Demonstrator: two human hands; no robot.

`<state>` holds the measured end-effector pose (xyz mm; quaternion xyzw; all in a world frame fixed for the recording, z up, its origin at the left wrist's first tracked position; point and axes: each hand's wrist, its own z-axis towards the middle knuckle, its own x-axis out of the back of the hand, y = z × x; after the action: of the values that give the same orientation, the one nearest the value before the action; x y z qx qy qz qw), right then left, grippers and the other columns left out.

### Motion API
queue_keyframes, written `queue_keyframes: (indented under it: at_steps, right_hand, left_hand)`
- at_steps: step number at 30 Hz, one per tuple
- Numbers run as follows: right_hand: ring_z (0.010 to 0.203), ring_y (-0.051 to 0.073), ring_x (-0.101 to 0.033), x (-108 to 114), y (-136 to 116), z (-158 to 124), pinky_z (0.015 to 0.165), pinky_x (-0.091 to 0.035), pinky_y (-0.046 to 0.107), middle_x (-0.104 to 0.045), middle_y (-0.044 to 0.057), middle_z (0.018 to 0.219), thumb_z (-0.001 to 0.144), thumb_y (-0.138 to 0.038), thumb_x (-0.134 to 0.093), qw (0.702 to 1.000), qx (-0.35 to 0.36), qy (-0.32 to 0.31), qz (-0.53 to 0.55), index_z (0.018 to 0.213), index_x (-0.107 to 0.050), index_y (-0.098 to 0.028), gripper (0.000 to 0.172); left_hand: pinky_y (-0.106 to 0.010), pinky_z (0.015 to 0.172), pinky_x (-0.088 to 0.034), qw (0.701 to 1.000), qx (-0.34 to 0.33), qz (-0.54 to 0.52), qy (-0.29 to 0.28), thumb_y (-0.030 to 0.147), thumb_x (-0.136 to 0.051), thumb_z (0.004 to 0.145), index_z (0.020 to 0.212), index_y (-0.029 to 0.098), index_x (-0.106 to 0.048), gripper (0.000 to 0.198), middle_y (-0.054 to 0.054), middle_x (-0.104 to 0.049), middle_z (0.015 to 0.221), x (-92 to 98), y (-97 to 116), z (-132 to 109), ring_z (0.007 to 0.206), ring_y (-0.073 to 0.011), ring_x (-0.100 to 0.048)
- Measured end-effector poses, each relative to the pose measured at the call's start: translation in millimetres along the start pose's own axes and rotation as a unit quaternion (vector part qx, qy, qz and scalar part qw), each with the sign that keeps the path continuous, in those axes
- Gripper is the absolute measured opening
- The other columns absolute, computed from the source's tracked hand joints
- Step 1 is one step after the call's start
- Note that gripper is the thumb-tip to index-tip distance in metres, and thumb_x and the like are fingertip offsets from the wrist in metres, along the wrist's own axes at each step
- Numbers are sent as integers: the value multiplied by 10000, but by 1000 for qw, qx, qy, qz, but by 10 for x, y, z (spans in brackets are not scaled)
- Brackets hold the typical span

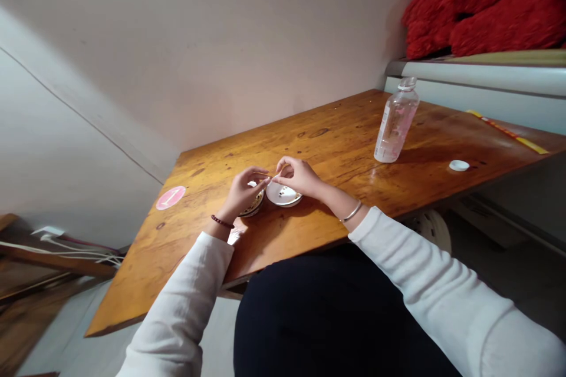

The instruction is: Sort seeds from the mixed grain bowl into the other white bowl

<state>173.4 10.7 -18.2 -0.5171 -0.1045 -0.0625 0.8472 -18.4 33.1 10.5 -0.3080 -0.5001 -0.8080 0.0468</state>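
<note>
Two small bowls stand side by side on the wooden table. My left hand (246, 187) is over the left bowl (253, 210), which has small dark and yellowish bits in it and is partly hidden by the hand. Above the white right bowl (283, 194), with a few dark specks inside, is my right hand (299, 177). Both hands are pinched closed, their fingertips meeting between the bowls. Whatever the fingers hold is too small to make out.
A clear plastic bottle (397, 123) stands uncapped at the right, with a white cap (458, 165) lying near it. A yellow-and-red strip (508, 131) lies at the far right. A pink round sticker (170, 198) is on the left. Behind the table is the wall (265, 41).
</note>
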Motion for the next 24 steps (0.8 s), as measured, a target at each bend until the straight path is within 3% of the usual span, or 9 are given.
queue_keyframes:
  at_steps: [9,24]
  right_hand:
    - [687,159,-673,-7,9,2,645,-482,256,-692,12,727,705,-307,-717,1000,-21,-12,-5,841,-535,-188,257]
    - [649,148,-658,-11,18,2,604,-465,233,-688,10,705,690,-308,-715,999,-33,-17,-6,835,-545,-184,256]
  left_hand:
    - [-213,592,-449,995,-42,92,-3,427,-645,796,866,157,-658,279,-72,-701,886,9,32,-8,805,-168,-639]
    - [-218,591,-441,992,-53,113,-21,407,-614,820,885,174,-726,266,-58,-722,857,12,30,-11,750,-157,-602]
